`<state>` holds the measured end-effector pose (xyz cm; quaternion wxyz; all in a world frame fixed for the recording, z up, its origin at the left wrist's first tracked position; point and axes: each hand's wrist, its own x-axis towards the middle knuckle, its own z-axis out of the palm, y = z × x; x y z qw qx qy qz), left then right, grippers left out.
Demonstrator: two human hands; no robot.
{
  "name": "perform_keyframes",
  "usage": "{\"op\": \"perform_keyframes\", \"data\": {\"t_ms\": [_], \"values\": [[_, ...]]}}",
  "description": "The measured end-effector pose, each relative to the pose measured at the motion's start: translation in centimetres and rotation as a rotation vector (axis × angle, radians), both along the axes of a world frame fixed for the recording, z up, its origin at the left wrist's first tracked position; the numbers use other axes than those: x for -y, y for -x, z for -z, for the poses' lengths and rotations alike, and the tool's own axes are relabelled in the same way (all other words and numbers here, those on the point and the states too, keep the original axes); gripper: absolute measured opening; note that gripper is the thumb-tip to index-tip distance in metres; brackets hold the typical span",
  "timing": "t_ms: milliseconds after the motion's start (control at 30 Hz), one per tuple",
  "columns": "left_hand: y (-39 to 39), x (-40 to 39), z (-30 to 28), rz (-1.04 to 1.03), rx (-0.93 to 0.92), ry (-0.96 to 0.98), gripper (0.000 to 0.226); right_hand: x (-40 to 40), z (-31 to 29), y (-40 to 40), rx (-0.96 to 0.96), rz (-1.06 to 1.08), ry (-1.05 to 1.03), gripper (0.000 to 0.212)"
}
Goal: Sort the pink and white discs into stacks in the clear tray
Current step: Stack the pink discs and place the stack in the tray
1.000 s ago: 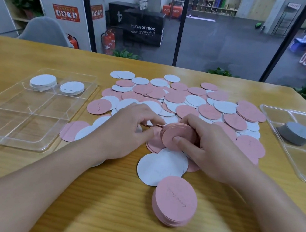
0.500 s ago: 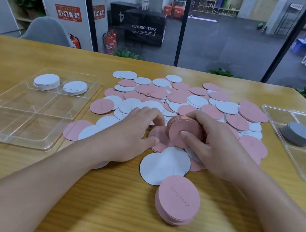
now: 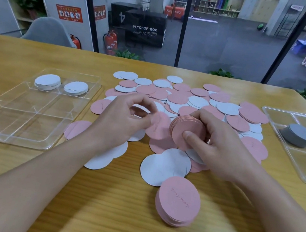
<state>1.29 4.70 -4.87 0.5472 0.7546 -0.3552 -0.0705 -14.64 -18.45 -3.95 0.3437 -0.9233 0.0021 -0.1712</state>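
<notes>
A wooden worktop (image 3: pixel 20 175) carries a clear tray (image 3: pixel 17 127) at left, with two white stacks in its far compartments, and a heap of discs (image 3: pixel 199 103) mid-worktop; right hand (image 3: pixel 222 152) grips a pink stack (image 3: pixel 188 129); left hand (image 3: pixel 121 121) pinches one pink disc (image 3: pixel 159 126) beside it

— How did my feed look?

— Evenly lit and soft, with daylight coming through the glass wall (image 3: pixel 229 38). I saw faint shadows under the arms on the wooden table (image 3: pixel 113 219), and dull glare on the clear tray (image 3: pixel 31 137).

— Sharp?

— Mostly. The left hand (image 3: pixel 122 119) and its pink disc (image 3: pixel 159 126) were motion-blurred, and the wide lens bent the edges.
</notes>
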Motion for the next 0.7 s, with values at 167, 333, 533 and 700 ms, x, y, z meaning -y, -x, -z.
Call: {"op": "perform_keyframes", "data": {"t_ms": [167,333,533,700], "values": [[0.6,0.3,0.1,0.097,-0.059,0.055,0.028,0.1,0.4,-0.2,-0.045,0.005,-0.002,0.009],[1.6,0.5,0.2,0.188,-0.148,0.116,0.023,-0.2,0.6,-0.1,-0.078,-0.021,0.058,0.035],[1.9,0.6,0.4,0.184,-0.05,0.033,0.034,-0.2,0.9,-0.3,-0.108,-0.053,0.145,0.007],[1.0,0.3,0.5,0.156,0.324,-0.401,0.016,0.1,0.9,-0.3,-0.088,-0.026,0.082,0.009]]}}
